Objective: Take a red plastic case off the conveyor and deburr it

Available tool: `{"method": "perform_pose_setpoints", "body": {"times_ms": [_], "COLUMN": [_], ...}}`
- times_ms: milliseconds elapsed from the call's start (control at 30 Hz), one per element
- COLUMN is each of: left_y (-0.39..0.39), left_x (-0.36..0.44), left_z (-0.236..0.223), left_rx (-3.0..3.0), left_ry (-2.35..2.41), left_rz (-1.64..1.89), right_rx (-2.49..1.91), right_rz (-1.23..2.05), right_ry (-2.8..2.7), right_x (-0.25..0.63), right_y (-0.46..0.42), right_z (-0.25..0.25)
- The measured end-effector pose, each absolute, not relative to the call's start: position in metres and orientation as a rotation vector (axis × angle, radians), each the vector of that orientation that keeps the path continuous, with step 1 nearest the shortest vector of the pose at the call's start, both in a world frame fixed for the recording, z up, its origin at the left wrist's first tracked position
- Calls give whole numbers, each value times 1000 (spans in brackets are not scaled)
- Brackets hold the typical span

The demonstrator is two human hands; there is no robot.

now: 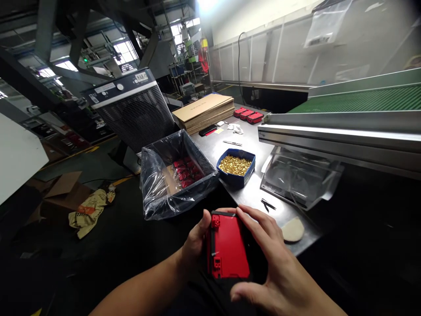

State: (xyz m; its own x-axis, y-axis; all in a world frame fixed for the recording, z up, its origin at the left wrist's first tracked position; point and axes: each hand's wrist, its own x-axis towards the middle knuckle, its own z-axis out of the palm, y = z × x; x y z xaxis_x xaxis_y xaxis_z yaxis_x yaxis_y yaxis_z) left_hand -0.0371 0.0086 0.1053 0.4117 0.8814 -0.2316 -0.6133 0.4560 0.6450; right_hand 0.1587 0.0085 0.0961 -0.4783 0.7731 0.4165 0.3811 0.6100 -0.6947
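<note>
A green conveyor (362, 101) runs along the right, its metal frame overhanging the steel bench (250, 193). On the far side stands a big grey machine with a slatted front (134, 109), and beside it a stack of flat cardboard sheets (204, 112) with three red cases (248, 115) laid next to them. At the bench's near edge sits a box lined with a clear plastic bag (174, 175), with red parts packed in rows inside, probably kept there for easy reach. Just right of it is a blue tray of small brass pieces (235, 165), then a clear plastic cover (296, 177) under the conveyor.

Closest to me, off the bench edge, both hands hold one red case (226, 250) at lap height. The left hand (194, 245) cups its left side, thumb curled up to the top corner. The right hand (272, 259) wraps the right side, fingers spread over the top edge and thumb under the bottom, so the flat red face is tilted up to be seen.
</note>
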Motion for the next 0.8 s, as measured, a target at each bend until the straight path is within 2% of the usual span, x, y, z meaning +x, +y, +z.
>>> {"method": "perform_pose_setpoints", "body": {"times_ms": [467, 600, 700, 800], "left_y": [5, 9, 12, 14], "left_x": [-40, -40, -41, -41], "left_z": [114, 104, 97, 96], "left_rx": [668, 628, 578, 547], "left_ry": [569, 566, 602, 628], "left_rz": [964, 1004, 1094, 1149], "right_rx": [-884, -897, -1368, -2093], "right_rz": [456, 704, 767, 389], "right_ry": [-2140, -1964, -1761, -1759], "right_x": [159, 163, 176, 194], "right_y": [6, 17, 35, 51], "right_z": [101, 79, 45, 14]}}
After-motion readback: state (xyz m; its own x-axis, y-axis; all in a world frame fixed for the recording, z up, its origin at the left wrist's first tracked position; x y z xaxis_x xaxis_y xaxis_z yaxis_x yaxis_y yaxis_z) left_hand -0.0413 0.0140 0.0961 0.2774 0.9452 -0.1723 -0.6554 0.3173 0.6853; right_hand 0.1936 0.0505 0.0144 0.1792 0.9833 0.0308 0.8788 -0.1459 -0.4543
